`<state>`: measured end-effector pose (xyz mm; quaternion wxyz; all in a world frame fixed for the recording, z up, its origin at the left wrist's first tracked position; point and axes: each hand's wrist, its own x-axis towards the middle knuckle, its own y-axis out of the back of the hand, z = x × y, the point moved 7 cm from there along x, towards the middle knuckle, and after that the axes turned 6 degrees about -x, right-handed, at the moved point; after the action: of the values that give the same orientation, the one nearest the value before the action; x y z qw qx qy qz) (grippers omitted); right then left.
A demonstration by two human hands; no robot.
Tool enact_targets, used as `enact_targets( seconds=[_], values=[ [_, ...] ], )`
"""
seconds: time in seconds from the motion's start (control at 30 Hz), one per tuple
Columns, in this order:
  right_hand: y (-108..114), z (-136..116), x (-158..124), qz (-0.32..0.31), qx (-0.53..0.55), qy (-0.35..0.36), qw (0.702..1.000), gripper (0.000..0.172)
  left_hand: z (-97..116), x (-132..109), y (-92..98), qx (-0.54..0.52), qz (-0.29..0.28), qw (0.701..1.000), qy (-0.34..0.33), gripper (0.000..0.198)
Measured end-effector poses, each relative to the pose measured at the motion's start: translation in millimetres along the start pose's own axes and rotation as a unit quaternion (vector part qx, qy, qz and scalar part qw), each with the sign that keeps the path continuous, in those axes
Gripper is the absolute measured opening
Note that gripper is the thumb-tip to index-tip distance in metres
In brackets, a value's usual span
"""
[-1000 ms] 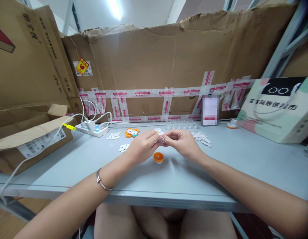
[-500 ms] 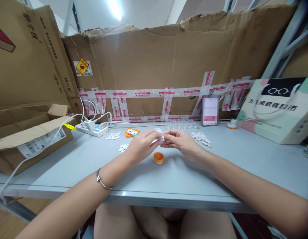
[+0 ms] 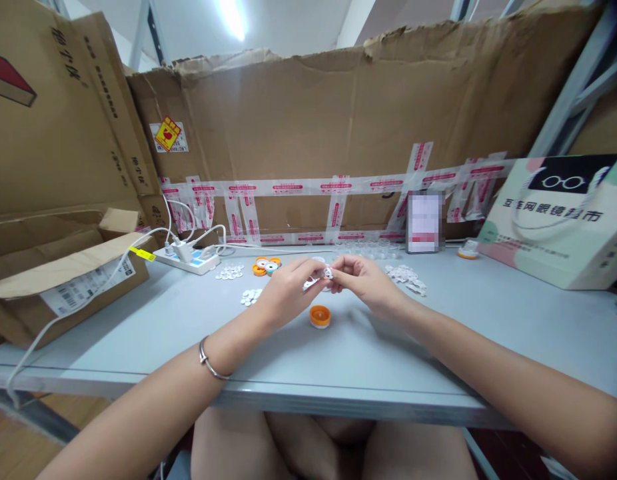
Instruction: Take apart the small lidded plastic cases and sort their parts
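Above the middle of the table, my left hand (image 3: 292, 292) and my right hand (image 3: 367, 283) meet, fingertips closed on a small white part (image 3: 328, 273) with dark marks. Fingers cover much of this part, so its exact kind is unclear. Just below the hands stands a round orange cap (image 3: 320, 316) with a white base. White discs (image 3: 229, 271) lie left of my left hand, with a second cluster of discs (image 3: 249, 297) nearer to it. Several orange and white rings (image 3: 266, 267) sit behind that hand. A pile of small white pieces (image 3: 407, 279) is to the right of my right hand.
Clear little cups (image 3: 373, 249) line the back, beside a phone-like screen (image 3: 423, 223). A power strip (image 3: 191, 261) with cables and an open carton (image 3: 63, 273) stand at left. A paper bag (image 3: 553, 227) and an orange-based clear container (image 3: 468, 249) are at right.
Both hands keep hold of the small white part, which looks slightly turned. The whole view has shifted a little; nothing on the table has visibly moved.
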<state>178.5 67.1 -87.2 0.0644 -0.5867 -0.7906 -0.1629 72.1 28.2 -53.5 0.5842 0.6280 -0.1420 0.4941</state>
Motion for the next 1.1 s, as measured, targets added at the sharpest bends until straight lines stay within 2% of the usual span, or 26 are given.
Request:
enact_targets(
  seconds=[0.1, 0.23, 0.33, 0.4, 0.5, 0.63, 0.73, 0.93, 1.1],
  values=[
    [9.8, 0.0, 3.6, 0.031, 0.012, -0.004, 0.999, 0.02, 2.6, 1.1, 9.8, 0.012, 0.042, 0.999, -0.019, 0.007],
    [65.1, 10.5, 9.8, 0.195, 0.068, -0.067, 0.976, 0.017, -9.8, 1.2, 29.6, 0.013, 0.11, 0.994, 0.012, 0.008],
    [105.3, 9.7, 14.0, 0.268, 0.068, -0.039, 0.96, 0.014, -20.5, 2.2, 30.5, 0.003, 0.09, 0.995, 0.045, 0.008],
    [120.0, 5.8, 15.8, 0.286, 0.012, 0.0, 0.958, 0.013, -21.5, 2.9, 27.8, 0.011, 0.071, 0.996, 0.048, 0.012],
    [120.3, 5.0, 18.7, 0.27, -0.12, 0.024, 0.955, 0.014, -18.1, 3.7, 25.8, 0.019, 0.058, 0.997, 0.039, 0.015],
    [104.8, 19.0, 25.5, 0.183, -0.299, -0.017, 0.936, 0.018, -17.2, 3.8, 28.2, 0.008, 0.065, 0.997, 0.043, 0.018],
    [101.2, 29.5, 28.7, 0.138, -0.383, -0.039, 0.912, 0.017, -18.6, 3.7, 28.2, 0.002, 0.066, 0.997, 0.043, 0.019],
    [105.9, 39.7, 30.4, 0.117, -0.387, -0.054, 0.913, 0.018, -17.6, 3.9, 28.0, -0.008, 0.077, 0.997, 0.015, 0.022],
    [101.7, 23.5, 25.7, 0.146, -0.36, -0.022, 0.921, 0.03, -15.3, 4.3, 26.2, -0.029, 0.06, 0.998, 0.008, 0.02]
  ],
)
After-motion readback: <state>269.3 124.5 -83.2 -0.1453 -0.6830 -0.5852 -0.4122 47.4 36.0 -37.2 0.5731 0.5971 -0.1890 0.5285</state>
